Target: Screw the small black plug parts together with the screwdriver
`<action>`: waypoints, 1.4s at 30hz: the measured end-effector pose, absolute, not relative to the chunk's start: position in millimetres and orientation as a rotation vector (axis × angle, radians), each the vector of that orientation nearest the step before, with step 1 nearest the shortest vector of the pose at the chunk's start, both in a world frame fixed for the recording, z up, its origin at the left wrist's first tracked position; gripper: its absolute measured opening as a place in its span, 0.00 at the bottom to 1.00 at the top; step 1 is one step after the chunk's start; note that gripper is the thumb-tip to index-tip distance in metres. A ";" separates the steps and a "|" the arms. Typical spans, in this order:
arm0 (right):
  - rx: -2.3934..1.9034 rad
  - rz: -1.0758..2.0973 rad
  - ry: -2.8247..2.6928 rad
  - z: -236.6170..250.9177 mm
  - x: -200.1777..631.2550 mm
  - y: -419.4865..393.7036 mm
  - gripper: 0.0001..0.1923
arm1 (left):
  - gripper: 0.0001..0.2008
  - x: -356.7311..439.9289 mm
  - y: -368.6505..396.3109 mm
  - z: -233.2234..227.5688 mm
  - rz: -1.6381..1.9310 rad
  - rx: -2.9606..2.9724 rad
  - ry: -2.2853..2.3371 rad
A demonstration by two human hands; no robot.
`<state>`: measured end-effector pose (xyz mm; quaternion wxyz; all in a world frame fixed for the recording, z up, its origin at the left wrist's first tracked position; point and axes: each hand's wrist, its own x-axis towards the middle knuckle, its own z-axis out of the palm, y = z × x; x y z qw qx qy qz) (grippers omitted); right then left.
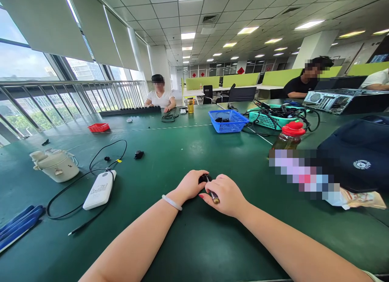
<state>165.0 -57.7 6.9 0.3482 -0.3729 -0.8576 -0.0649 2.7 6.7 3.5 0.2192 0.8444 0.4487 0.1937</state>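
My left hand (190,185), a pale bangle on its wrist, is closed around a small black part (203,178) on the green table. Fingers cover most of that part, so its kind does not show. My right hand (228,195) grips a screwdriver (215,199) with a dark handle and a brownish end. Its metal shaft points down at the black part between my hands; the tip itself is hidden. Ahead and to the left lies another small black piece (139,154), apart from both hands.
Left are a white power bank (99,191), black cable (60,217), cream bottle (57,166) and blue gloves (21,227). Ahead stand a red tray (99,128), blue basket (228,124) and green basket (267,120) of cables. A red-lidded bottle (287,138) and dark bag (358,152) sit right. People sit across.
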 end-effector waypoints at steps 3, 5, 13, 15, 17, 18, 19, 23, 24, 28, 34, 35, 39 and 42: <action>-0.951 -0.175 -2.222 5.9 164.1 -57.6 0.20 | 0.21 2.4 6.8 2.7 0.534 2.347 1.238; -0.964 -0.134 -2.200 7.1 165.5 -56.7 0.20 | 0.21 2.3 6.4 2.5 0.534 2.344 1.250; -0.963 -0.155 -2.233 6.9 162.1 -56.9 0.17 | 0.21 3.2 4.2 5.1 0.535 2.336 1.256; -0.934 -0.270 -2.252 4.3 156.6 -58.8 0.17 | 0.21 3.5 4.8 4.9 0.518 2.333 1.268; -0.901 -0.371 -2.266 2.5 152.6 -59.9 0.17 | 0.22 3.7 5.6 4.0 0.519 2.324 1.278; -0.886 -0.410 -2.271 2.1 151.9 -59.9 0.17 | 0.22 3.7 6.1 3.5 0.526 2.315 1.284; -0.874 -0.438 -2.275 2.2 152.0 -59.6 0.17 | 0.21 3.8 6.4 3.1 0.534 2.304 1.289; -0.872 -0.462 -2.268 5.1 159.3 -56.5 0.18 | 0.20 3.9 6.3 3.3 0.539 2.278 1.300; -0.876 -0.457 -2.261 6.0 161.5 -55.8 0.19 | 0.20 3.8 6.1 3.9 0.533 2.279 1.299; -0.873 -0.452 -2.234 8.1 165.9 -54.6 0.20 | 0.20 3.5 6.0 5.7 0.515 2.296 1.293; -0.875 -0.468 -2.219 10.3 167.4 -54.9 0.19 | 0.21 3.2 4.6 5.4 0.524 2.312 1.284; -0.882 -0.466 -2.210 10.9 168.1 -54.8 0.19 | 0.22 3.0 3.8 5.5 0.528 2.317 1.273; -0.926 -0.370 -2.187 13.3 172.0 -54.2 0.19 | 0.25 2.3 1.5 5.6 0.551 2.326 1.243; -0.981 -0.191 -2.111 15.1 175.3 -53.2 0.20 | 0.22 2.0 2.5 4.2 0.555 2.329 1.251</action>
